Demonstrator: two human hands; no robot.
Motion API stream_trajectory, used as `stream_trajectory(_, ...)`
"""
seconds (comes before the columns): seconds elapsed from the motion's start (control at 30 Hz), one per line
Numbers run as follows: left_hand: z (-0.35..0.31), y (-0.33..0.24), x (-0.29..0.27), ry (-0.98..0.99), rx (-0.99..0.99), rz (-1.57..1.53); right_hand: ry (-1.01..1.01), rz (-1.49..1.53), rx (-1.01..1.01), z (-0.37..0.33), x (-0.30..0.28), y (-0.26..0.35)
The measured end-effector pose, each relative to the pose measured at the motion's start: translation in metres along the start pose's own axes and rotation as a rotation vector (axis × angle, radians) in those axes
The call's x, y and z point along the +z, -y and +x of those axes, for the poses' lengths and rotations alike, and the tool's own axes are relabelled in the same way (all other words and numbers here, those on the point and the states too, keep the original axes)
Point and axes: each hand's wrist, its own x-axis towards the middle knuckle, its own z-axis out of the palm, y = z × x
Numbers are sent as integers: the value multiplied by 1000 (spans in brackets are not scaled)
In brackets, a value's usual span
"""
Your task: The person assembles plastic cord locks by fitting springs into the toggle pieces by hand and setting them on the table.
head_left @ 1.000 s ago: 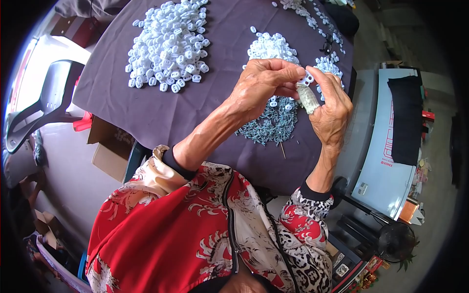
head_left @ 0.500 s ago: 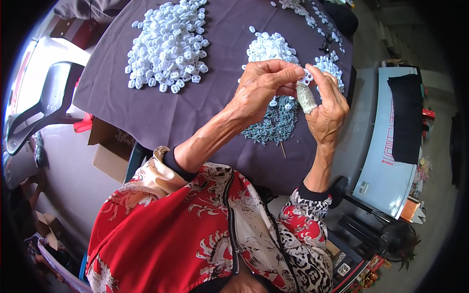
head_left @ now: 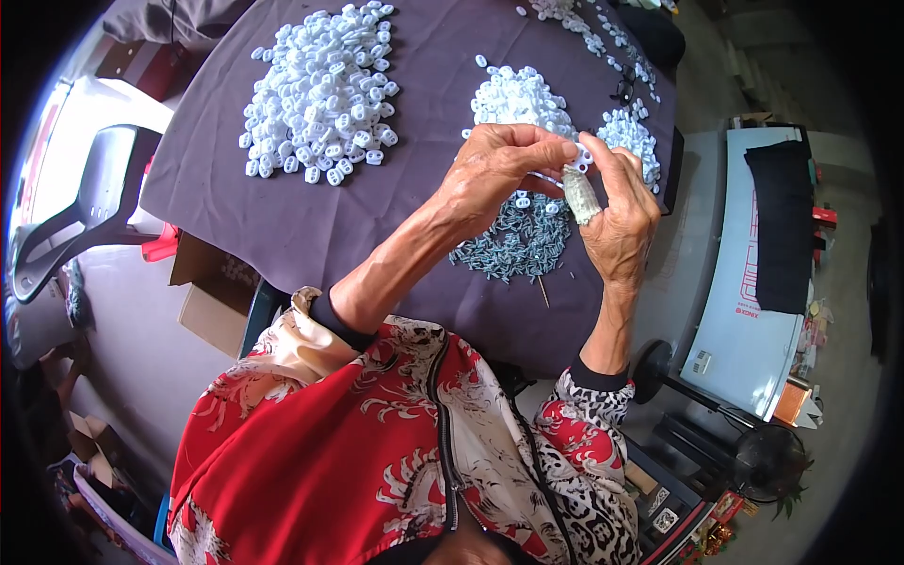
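Note:
Both hands meet over the right part of the cloth-covered table. My left hand (head_left: 494, 179) is closed in a pinch at a small white plastic piece with holes (head_left: 584, 157). My right hand (head_left: 621, 221) grips the same piece from the other side, index finger raised along it. A pale, worn wrapping (head_left: 581, 195) covers the right thumb. Beneath the hands lies a heap of small grey-blue pegs or screws (head_left: 508, 247), its kind too fine to make out. Just beyond stands a heap of white plastic pieces (head_left: 523, 99), partly hidden by the left hand.
A larger white heap (head_left: 325, 94) lies at the left on the dark tablecloth (head_left: 424, 104); a smaller one (head_left: 633, 137) sits near the right edge. A thin stick (head_left: 544, 292) pokes from the pegs. Left are a chair (head_left: 89, 202) and cardboard box (head_left: 212, 306); a fan (head_left: 767, 461) stands right.
Both hands, still together on the white piece, have shifted slightly left and down in the picture. The wrapped thumb stands a little more upright. The heaps look the same.

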Motion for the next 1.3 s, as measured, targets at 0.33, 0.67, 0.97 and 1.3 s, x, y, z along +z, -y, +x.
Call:
stream_trajectory(0.33,2,12,-2,-24,31,79,39,17,8,1,-2,-1)
stream_trajectory(0.67,6,14,-4,15,-67,-32,53,-13,-39,-3,1,-7)
stream_trajectory(0.97,6,17,-2,-16,3,-7,55,-35,-60,-3,-1,-8)
stream_trajectory(1.3,4,12,0,35,-6,129,67,-60,-162,-9,-3,-18)
